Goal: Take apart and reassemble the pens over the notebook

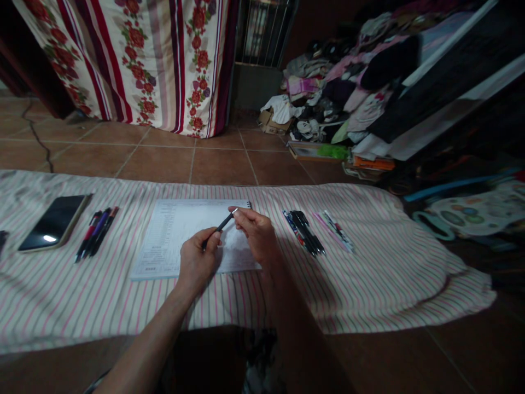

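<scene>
Black pen point(224, 222), likely light, stiff, smooth;
left hand point(199, 256) grips its barrel, fingers closed; right hand point(258, 232) pinches the far end; best held mid-barrel.

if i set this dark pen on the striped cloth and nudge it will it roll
The dark pen looks slim, so it could roll, though creases in the striped cloth may slow it. It shows no bend, so it's likely stiff too.
</scene>
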Available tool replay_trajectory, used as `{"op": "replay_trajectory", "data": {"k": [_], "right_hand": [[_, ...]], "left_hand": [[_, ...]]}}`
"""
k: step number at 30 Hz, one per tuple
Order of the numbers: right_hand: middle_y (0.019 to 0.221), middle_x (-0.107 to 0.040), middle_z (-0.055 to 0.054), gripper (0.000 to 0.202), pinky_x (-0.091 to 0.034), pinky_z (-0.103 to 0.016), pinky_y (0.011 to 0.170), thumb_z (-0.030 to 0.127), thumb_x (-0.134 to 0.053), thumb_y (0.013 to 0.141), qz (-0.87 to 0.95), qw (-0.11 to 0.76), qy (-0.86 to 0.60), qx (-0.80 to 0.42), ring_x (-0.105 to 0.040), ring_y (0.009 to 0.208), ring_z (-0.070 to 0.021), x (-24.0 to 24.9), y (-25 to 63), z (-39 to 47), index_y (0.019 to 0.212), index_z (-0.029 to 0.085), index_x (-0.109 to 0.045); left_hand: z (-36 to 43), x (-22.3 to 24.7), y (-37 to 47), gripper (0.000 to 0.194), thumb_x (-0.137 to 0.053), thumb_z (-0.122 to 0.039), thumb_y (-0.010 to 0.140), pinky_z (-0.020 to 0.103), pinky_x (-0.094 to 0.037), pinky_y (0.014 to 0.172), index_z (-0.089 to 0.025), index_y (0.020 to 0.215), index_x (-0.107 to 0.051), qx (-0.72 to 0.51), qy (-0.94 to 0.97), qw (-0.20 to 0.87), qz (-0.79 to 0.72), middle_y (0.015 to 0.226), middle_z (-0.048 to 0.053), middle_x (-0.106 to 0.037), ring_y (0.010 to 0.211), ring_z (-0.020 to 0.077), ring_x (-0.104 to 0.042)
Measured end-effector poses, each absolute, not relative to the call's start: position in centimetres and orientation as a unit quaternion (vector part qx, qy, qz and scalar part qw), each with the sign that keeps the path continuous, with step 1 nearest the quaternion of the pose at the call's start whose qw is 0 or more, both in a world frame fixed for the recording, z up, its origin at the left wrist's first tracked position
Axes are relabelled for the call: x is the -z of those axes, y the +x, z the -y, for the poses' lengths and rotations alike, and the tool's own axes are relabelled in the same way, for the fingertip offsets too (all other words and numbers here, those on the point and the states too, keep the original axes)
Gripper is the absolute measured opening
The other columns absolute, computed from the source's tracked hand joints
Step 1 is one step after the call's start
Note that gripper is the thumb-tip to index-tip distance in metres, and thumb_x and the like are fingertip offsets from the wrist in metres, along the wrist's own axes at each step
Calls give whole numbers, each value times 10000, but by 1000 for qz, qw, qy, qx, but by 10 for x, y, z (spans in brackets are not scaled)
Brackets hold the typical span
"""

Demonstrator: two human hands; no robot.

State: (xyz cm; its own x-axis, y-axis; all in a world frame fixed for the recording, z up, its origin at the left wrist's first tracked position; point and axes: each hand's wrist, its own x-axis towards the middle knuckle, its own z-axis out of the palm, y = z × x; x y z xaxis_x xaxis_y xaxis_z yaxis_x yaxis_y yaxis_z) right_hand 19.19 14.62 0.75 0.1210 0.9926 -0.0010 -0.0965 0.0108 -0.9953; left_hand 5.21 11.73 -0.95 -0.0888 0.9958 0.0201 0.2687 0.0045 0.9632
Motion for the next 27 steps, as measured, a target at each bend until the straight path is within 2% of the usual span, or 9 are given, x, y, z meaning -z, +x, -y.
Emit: {"op": "replay_trajectory", "data": {"k": [6, 9, 13, 17, 21, 27], "right_hand": [[645, -560, 12, 351, -340, -252, 582, 428, -684, 671, 424, 555, -484, -527, -429, 602, -102, -6, 195, -146, 907, 174, -738], [622, -552, 22, 358, -329, -251, 575, 423, -702, 653, 419, 550, -485, -535, -422, 590, -98, -6, 196, -147, 911, 177, -736], [651, -586, 7, 313, -339, -251, 582, 410, -694, 659, 425, 552, -490, -524, -443, 609, -107, -6, 196, -147, 873, 187, -742], [689, -623, -7, 258, -359, -259, 608, 384, -689, 651, 435, 558, -495, -505, -487, 662, -127, -6, 195, -147, 819, 199, -750], [699, -623, -9, 277, -364, -255, 599, 389, -677, 664, 434, 558, -506, -494, -490, 661, -125, -5, 193, -148, 843, 190, -748], [719, -624, -8, 315, -366, -250, 581, 411, -687, 658, 414, 554, -500, -522, -483, 631, -111, -3, 192, -149, 872, 187, -742]], "left_hand": [[-118, 7, 58, 286, -568, -400, 725, 236, -355, 485, -135, 762, -668, -460, 498, 536, -504, 498, -23, -529, 452, 99, -434], [-119, 6, 60, 317, -589, -436, 701, 225, -327, 447, -131, 758, -651, -450, 481, 575, -486, 466, -30, -513, 411, 86, -401], [-119, 8, 58, 306, -594, -429, 701, 224, -336, 452, -133, 746, -659, -454, 488, 559, -494, 469, -33, -511, 424, 89, -413], [-119, 12, 53, 275, -569, -395, 742, 239, -383, 531, -151, 765, -692, -451, 528, 490, -527, 548, -15, -568, 511, 115, -482], [-118, 13, 52, 255, -544, -367, 768, 251, -402, 575, -163, 784, -697, -442, 558, 430, -555, 594, -1, -604, 561, 136, -523], [-118, 11, 55, 275, -534, -395, 775, 234, -374, 502, -152, 760, -663, -437, 541, 485, -530, 537, -26, -541, 491, 115, -470]]}}
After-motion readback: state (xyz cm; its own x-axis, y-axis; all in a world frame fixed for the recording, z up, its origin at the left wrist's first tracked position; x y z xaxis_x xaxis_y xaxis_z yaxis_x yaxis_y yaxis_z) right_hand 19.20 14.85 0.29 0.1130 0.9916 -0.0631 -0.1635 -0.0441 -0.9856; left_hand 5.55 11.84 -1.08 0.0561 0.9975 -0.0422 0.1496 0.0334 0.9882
